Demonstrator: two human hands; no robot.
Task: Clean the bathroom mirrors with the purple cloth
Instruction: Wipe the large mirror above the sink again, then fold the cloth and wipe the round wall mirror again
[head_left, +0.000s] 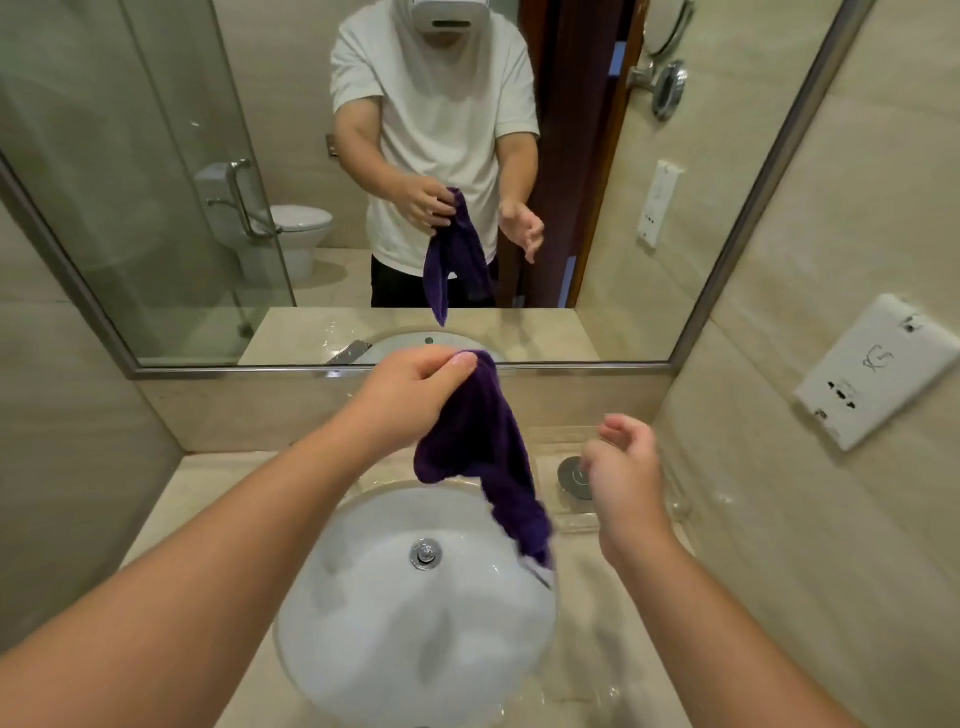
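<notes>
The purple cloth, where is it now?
In the head view the purple cloth hangs at centre from the left hand, above the round white sink and left of the right hand.

Beige stone tiles cover the walls (810, 218), and a glossy beige stone tabletop (197, 499) holds a round white sink (374, 639) with a chrome drain (426, 552) and, just beside the basin on the right, a round metal fitting (571, 475). A white socket plate (872, 369) sits on the right-hand wall. The metal-framed mirror (649, 249) on the back wall reflects a glass shower door (156, 208), a white toilet (298, 228) and a dark wooden door frame (576, 156).
</notes>
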